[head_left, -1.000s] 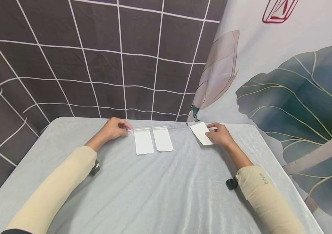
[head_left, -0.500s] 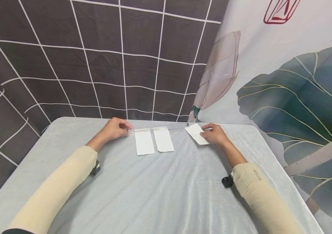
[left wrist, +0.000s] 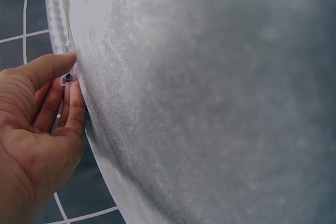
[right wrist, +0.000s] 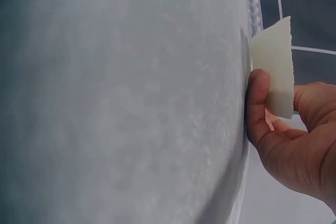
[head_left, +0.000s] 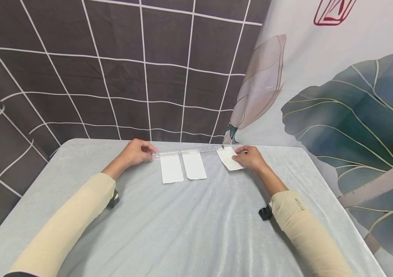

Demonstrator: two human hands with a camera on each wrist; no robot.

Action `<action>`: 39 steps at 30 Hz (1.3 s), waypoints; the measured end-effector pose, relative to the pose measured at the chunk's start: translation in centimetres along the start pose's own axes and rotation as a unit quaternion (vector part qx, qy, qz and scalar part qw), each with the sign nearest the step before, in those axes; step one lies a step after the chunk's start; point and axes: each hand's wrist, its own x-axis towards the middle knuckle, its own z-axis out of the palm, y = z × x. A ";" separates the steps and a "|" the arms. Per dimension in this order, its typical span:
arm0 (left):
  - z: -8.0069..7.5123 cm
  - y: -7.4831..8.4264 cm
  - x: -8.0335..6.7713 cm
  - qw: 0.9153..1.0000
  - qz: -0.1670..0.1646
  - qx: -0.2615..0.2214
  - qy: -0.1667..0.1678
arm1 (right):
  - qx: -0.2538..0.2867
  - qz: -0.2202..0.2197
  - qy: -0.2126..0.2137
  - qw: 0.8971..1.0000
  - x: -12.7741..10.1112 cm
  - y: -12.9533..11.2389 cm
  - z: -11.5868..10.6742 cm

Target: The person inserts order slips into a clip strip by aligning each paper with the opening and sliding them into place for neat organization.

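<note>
My right hand (head_left: 250, 158) pinches a small white paper card (head_left: 228, 158) by its right edge, thumb and fingers curled on it. The card is tilted, with its far left corner just beside the right end of the long clear plastic ruler (head_left: 187, 150). In the right wrist view I see the card (right wrist: 275, 61) sticking up past my thumb, which presses against the cloth.

My left hand (head_left: 135, 152) is on the far left part of the tabletop. Its curled fingers hold the left end of the ruler. In the left wrist view my fingertips (left wrist: 73, 108) pinch that ruler end (left wrist: 67, 77) right at the cloth.

The ruler lies flat, running left to right across the far side of the tabletop. Two more white paper cards lie flat just on the near side of it, side by side. The left card (head_left: 171, 169) and the right card (head_left: 194, 166) both touch the ruler with their far edges. A thin gap is between them.

A pale grey cloth (head_left: 189, 223) with soft wrinkles covers the tabletop. My sleeves are cream. Behind the tabletop hangs a dark curtain with white grid lines (head_left: 113, 69). To its right hangs a light curtain with a big green leaf (head_left: 355, 115).
</note>
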 end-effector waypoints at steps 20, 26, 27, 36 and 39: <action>-0.1 0.1 0.1 1.000 0.013 0.004 0.004 | 0.009 -0.009 -0.015 1.000 0.0 -0.8 1.3; 0.0 -0.1 0.1 1.000 0.009 0.007 0.007 | 0.012 -0.020 -0.018 1.000 -0.1 -1.4 2.2; 0.0 -0.1 0.1 1.000 0.009 0.007 0.005 | 0.012 -0.021 -0.019 1.000 -0.1 -1.4 2.3; -0.1 0.0 -0.2 1.000 0.005 0.005 -0.001 | 0.023 -0.029 -0.030 0.999 -0.2 -2.3 3.2; -0.2 0.2 -0.2 1.000 0.003 0.006 -0.002 | 0.038 -0.029 -0.031 0.998 -0.1 -2.4 3.5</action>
